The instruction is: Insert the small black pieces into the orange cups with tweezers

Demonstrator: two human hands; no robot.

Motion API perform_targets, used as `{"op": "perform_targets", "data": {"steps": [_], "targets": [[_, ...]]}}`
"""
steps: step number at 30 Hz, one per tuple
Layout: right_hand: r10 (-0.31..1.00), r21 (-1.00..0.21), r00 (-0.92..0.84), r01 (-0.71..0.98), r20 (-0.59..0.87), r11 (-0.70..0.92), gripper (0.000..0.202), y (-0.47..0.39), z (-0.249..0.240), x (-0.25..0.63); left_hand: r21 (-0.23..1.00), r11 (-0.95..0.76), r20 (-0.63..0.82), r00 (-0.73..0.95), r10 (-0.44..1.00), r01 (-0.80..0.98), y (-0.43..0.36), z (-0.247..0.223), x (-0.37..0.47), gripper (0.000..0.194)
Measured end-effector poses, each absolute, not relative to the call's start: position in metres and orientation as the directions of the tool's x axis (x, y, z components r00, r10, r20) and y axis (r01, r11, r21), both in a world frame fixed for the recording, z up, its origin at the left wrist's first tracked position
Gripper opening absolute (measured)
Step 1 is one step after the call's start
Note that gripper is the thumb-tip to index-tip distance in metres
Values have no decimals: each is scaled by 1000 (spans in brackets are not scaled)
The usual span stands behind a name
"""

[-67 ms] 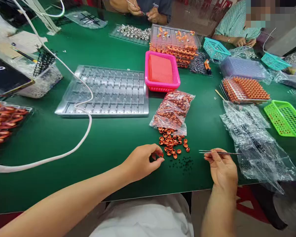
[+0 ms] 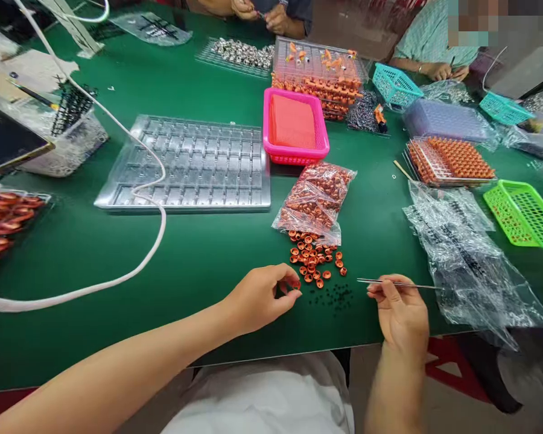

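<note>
My left hand (image 2: pixel 265 298) pinches a small orange cup (image 2: pixel 296 284) between thumb and fingers, left of the loose pieces. Metal tweezers (image 2: pixel 366 280) are held in my right hand (image 2: pixel 400 304), their tips pointing left. Between my hands lie loose orange cups (image 2: pixel 312 260) and, nearer to me, a scatter of tiny black parts (image 2: pixel 339 296) on the green table (image 2: pixel 208 247). A clear plastic bag (image 2: pixel 319 196) full of orange cups rests just behind the loose ones.
A clear tray (image 2: pixel 194 163) with a white cable (image 2: pixel 163 223) across it lies left. Behind the bag is a pink basket (image 2: pixel 328 144). Plastic bags (image 2: pixel 470 259) and a green basket (image 2: pixel 525 211) are at right. Two people work across the table.
My right hand with the tweezers has moved slightly left, toward the black parts, and the tweezer tips look closer together. My left hand holds its place.
</note>
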State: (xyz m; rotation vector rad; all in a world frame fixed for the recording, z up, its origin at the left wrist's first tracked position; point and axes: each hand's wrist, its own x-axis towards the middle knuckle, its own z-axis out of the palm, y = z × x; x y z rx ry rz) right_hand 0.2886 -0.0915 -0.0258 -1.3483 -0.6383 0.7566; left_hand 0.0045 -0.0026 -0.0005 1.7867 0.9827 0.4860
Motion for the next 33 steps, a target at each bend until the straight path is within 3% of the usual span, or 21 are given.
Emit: {"op": "perform_targets", "data": {"steps": [7,17,26,33], "targets": [[840,-991,539,-132,-66,7,21,-111,-19,242,935,-131,-104,606,788,331,-9,-1,9,13],[927,-994,374,-107,-38,3,11,-126,-15,245,902,-294,0,683,731,315,-17,3,13,24],[903,-991,426,133,49,-9,15,-120,-15,225,904,-287,5,664,748,316,-11,-5,7,22],[925,-966,349,250,150,63,20,-119,-20,218,922,-285,10,718,696,263,-5,-2,3,19]]}}
